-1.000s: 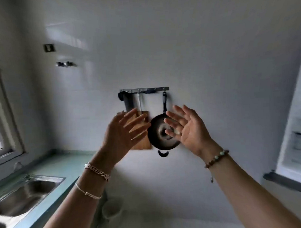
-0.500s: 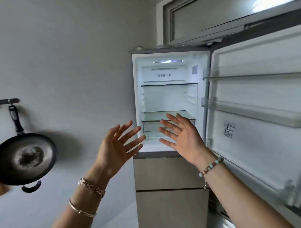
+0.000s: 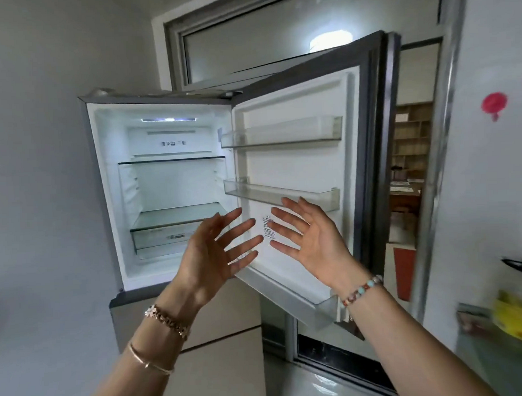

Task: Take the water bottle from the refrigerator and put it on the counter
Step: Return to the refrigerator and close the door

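Half a second ago we saw the refrigerator (image 3: 170,186) off at about two o'clock with a hanging pan at nine; now the pan is gone from view and the open compartment sits nearly dead ahead, its door (image 3: 297,173) swung out toward three o'clock. That puts us squarely facing the place to search. Our left hand (image 3: 210,259) and right hand (image 3: 310,240) are raised in front of it, fingers spread apart, holding nothing. We see no water bottle: the glass shelves (image 3: 177,215), smooth and flat, look bare, and the clear plastic door bins (image 3: 281,132) appear empty. The lowest door bin is partly hidden by our right wrist, so the bottle may be there or below. The inner walls are glossy white plastic, evenly lit from above.
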The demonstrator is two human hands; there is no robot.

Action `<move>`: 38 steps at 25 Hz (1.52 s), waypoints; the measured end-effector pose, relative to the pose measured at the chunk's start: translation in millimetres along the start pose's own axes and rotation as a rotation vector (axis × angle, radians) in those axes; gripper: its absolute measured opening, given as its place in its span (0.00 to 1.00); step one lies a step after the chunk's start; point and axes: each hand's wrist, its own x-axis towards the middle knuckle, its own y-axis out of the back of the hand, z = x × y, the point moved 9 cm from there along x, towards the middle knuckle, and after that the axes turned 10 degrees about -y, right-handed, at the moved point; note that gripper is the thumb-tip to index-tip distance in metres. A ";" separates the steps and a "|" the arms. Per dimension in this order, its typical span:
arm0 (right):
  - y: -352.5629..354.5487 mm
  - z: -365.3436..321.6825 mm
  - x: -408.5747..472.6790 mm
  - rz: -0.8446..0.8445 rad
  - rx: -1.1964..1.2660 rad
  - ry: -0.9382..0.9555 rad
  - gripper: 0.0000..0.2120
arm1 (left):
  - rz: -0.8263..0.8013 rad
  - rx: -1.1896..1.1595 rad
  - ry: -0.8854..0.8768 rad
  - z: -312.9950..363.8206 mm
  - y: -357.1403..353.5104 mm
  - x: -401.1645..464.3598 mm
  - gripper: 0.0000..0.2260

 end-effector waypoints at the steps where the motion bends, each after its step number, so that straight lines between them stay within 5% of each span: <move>1: 17.6 -9.4 -4.6 0.018 -0.035 0.012 0.15 | -0.022 0.016 0.017 -18.4 -20.5 7.1 0.15; 5: 82.3 -65.3 -16.3 0.227 -0.383 0.174 0.17 | -0.040 0.361 -0.071 -82.1 -97.8 39.8 0.09; 7: 112.8 -108.0 -20.6 0.407 -0.600 0.372 0.08 | -0.036 0.590 -0.223 -107.2 -137.4 58.3 0.06; 11: 156.1 -168.3 -20.3 0.768 -0.893 0.682 0.04 | -0.102 1.103 -0.487 -142.5 -194.7 83.7 0.15; 16: 187.3 -169.8 21.9 0.810 -0.856 0.507 0.05 | -0.213 1.400 -0.535 -171.2 -225.7 106.4 0.22; 20: 178.8 -164.7 10.7 0.873 -0.841 0.599 0.03 | -0.169 1.487 -0.518 -165.5 -223.8 101.5 0.22; 26: 95.7 -128.3 -17.4 0.747 -0.850 0.708 0.24 | 0.017 1.617 -0.631 -100.4 -186.4 48.0 0.32; 30: 1.2 -95.5 -11.7 0.620 -0.978 0.822 0.33 | 0.256 1.592 -0.632 -31.4 -120.5 6.0 0.25; 35: -140.7 -28.2 26.7 0.269 -1.073 0.879 0.44 | 0.555 1.509 -0.583 51.1 -7.6 -38.2 0.20; 38: -218.0 1.3 57.2 0.105 -1.192 0.993 0.47 | 0.587 1.405 -0.536 94.1 62.1 -43.1 0.17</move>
